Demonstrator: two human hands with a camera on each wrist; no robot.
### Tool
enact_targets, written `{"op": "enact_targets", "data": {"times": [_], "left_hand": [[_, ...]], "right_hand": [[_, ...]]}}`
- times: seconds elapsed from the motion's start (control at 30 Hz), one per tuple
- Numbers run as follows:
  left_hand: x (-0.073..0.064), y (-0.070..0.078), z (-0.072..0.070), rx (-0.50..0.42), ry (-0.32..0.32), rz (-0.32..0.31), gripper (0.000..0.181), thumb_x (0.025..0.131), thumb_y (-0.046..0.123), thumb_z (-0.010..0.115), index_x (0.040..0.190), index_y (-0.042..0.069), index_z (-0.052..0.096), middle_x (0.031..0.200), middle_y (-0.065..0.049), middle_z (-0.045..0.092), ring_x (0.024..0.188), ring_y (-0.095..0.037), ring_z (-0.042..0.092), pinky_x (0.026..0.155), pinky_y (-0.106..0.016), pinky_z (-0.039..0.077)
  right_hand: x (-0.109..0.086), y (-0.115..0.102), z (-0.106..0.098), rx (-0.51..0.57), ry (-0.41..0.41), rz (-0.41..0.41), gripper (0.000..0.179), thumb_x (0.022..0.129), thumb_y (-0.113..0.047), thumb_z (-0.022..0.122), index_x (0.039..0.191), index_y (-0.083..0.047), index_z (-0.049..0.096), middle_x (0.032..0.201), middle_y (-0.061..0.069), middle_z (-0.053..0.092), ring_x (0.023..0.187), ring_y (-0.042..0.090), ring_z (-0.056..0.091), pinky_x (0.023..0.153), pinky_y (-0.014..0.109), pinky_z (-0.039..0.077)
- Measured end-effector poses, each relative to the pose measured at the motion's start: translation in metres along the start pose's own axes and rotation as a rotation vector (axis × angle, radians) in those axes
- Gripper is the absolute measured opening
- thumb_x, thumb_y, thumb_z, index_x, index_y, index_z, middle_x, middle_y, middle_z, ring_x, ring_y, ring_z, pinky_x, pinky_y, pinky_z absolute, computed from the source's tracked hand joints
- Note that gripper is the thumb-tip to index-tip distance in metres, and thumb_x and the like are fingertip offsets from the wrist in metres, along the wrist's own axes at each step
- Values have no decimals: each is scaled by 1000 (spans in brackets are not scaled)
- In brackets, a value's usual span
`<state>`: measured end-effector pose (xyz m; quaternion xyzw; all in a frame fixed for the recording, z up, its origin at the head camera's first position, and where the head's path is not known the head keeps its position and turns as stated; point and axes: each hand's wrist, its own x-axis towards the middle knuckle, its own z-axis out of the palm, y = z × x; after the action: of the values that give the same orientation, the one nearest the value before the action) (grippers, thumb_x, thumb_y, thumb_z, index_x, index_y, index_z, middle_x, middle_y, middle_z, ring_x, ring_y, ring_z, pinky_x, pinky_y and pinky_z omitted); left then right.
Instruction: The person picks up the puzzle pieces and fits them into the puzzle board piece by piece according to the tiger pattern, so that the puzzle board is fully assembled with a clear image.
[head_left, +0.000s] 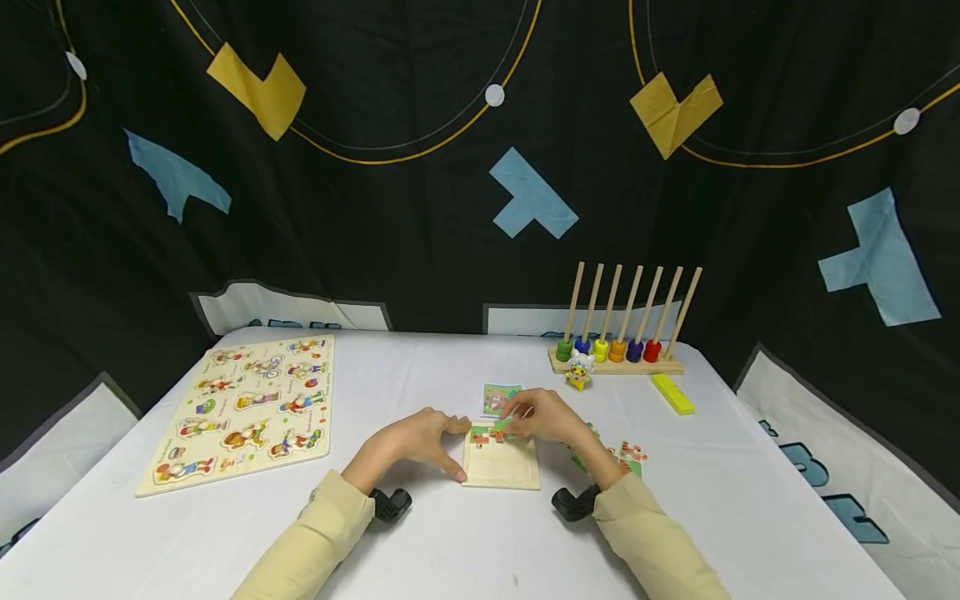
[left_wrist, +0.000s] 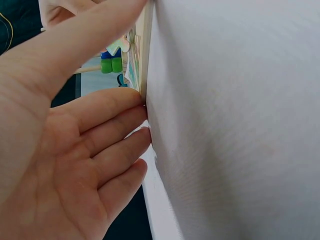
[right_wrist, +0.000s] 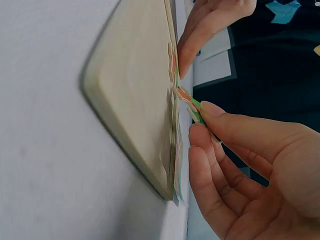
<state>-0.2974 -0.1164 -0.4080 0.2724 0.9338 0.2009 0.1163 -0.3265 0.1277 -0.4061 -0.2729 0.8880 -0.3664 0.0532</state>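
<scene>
My right hand [head_left: 546,415] pinching a puzzle piece [right_wrist: 194,104] over the tray [head_left: 501,467], left hand [head_left: 420,437] straight-fingered against its edge, side edges of the surface [head_left: 420,375] well apart.

Before you lies a tray [head_left: 501,468] that looks like bare pale wood, smooth and matt. The puzzle piece [right_wrist: 192,106] above it shows you a printed colour face on a pale, wood-like core. You wear matt cloth sleeves [head_left: 315,537] and black wrist devices [head_left: 392,505] that look like plastic. Your table is covered in white cloth [head_left: 450,550], matt and finely textured; the far black curtain [head_left: 420,250] is soft cloth. To your left, the picture board [head_left: 258,464] looks like printed wood. Far right, you see plain wooden rods [head_left: 631,300], glossy beads [head_left: 617,350] and a plastic-looking figurine [head_left: 578,372]
</scene>
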Motion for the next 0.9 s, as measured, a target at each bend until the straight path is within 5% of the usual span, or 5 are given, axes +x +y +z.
{"op": "enact_targets", "data": {"times": [0.9], "left_hand": [[1,-2,1,-8,0,7,86,65,43,87,136,6,56,142,-8,50,134,-29,40,109,-44,34]], "right_hand": [[5,4,11,4,-46,10,16,82,-12,77,95,-6,70,72,0,63,53,10,59,48,24,50]]}}
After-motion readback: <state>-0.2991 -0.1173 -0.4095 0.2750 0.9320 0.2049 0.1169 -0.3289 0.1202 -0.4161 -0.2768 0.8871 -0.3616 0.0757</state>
